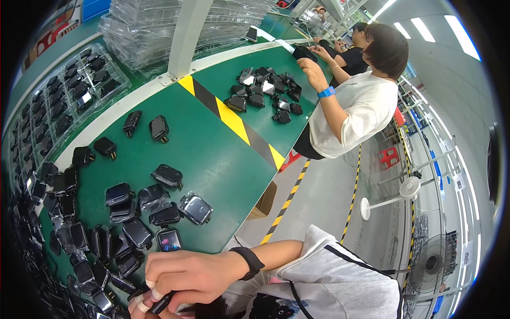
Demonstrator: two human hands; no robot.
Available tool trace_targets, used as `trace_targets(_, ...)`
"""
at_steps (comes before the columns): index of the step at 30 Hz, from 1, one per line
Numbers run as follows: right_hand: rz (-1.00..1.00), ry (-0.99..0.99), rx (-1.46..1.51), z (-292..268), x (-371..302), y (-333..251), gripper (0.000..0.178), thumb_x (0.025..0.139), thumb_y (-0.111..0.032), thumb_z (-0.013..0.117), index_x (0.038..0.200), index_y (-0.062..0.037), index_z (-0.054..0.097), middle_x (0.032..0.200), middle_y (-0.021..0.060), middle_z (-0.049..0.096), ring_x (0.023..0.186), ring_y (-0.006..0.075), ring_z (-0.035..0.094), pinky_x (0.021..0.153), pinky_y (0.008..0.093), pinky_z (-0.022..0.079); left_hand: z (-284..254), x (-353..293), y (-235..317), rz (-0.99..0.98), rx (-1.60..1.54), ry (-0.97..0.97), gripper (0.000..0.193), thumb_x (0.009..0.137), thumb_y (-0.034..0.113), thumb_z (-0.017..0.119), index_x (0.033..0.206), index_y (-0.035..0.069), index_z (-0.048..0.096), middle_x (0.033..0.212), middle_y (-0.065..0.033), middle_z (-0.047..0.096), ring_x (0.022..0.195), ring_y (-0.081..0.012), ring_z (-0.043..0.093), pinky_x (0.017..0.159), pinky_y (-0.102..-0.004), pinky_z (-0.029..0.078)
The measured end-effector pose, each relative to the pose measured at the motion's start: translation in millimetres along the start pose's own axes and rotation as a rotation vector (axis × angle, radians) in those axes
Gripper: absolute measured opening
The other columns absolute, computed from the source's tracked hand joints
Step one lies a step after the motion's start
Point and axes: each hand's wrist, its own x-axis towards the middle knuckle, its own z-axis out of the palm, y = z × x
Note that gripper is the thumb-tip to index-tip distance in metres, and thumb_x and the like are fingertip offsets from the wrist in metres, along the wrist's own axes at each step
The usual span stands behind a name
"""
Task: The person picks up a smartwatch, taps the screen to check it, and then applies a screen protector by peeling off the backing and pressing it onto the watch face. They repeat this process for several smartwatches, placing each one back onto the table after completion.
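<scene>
At the lower edge, my right hand [188,274], with a black wristband, is closed around a small black smartwatch body [161,303]. White finger covers show on some fingertips. My left hand [139,309] is mostly cut off by the frame; its covered fingers meet the same piece. Just beyond my hands lies a watch with a lit screen [169,240]. Around it are several black watch bodies, some in clear film, such as a wrapped watch [196,208]. More watches [66,186] are heaped along the left side.
The green table [228,175] carries a yellow-and-black tape strip [232,121]. Beyond it lies another watch pile [265,87] near a co-worker [356,106] in white. A clear tray of watches [79,85] stands far left, beside stacked clear trays [141,37] and a white post [188,40].
</scene>
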Motion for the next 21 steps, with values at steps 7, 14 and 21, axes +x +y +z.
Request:
trace_targets(7, -0.031, -0.032, -0.024, -0.7, -2.0, 1.6, 0.027, 0.084, -0.024, 0.062, 0.084, 0.0003, 0.049, 0.089, 0.0126, 0.041, 0.078, 0.03, 0.045, 0.065, 0.0387, 0.041, 5.9, 3.0, -1.5, 0.152, -0.016, 0.009, 0.014, 0.087, 0.002, 0.061, 0.097, -0.005, 0.053, 0.093, -0.0169, 0.058, 0.075, -0.0221, 0.058, 0.066, -0.0317, 0.048)
trace_targets(14, -0.044, -0.043, -0.046, 0.3, -2.4, 0.6, 0.026, 0.083, -0.02, 0.063, 0.081, 0.0012, 0.048, 0.087, 0.0121, 0.04, 0.077, 0.0294, 0.044, 0.063, 0.0377, 0.041, 6.4, 2.9, -0.8, 0.18, -0.053, 0.032, 0.012, 0.086, -0.001, 0.062, 0.095, -0.006, 0.055, 0.093, -0.0171, 0.057, 0.075, -0.0233, 0.058, 0.067, -0.0323, 0.049)
trace_targets(21, -0.031, -0.05, -0.041, 0.9, -3.4, 0.8, 0.023, 0.078, -0.013, 0.065, 0.079, 0.0012, 0.047, 0.087, 0.0121, 0.04, 0.077, 0.0297, 0.045, 0.062, 0.0373, 0.04, 5.0, 2.8, -6.7, 0.227, -0.058, 0.029, 0.015, 0.084, -0.003, 0.063, 0.097, -0.007, 0.056, 0.094, -0.0175, 0.056, 0.075, -0.024, 0.058, 0.067, -0.033, 0.049)
